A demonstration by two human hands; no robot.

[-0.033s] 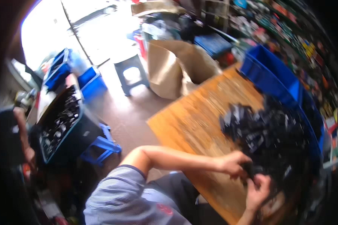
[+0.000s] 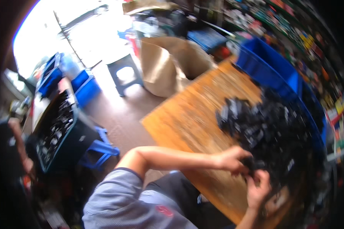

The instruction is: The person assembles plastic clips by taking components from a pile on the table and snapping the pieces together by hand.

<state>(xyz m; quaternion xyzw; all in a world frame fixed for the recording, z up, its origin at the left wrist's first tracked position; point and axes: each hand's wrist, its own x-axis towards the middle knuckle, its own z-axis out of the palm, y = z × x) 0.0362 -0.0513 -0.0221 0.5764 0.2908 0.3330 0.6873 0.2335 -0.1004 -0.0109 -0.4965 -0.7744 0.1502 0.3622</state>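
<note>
Black piece in bare fingers, near a black heap

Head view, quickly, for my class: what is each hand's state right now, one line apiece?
Left hand: closed, apparently holding a small black piece.
Right hand: fingers curled near the left's; whether it grips anything cannot be told.

Dark item at the fingers: blurred, partly hidden. Heaped black pieces: individual outlines indistinct. Shelf goods: too small to identify. Right forearm: cut off below.
</note>
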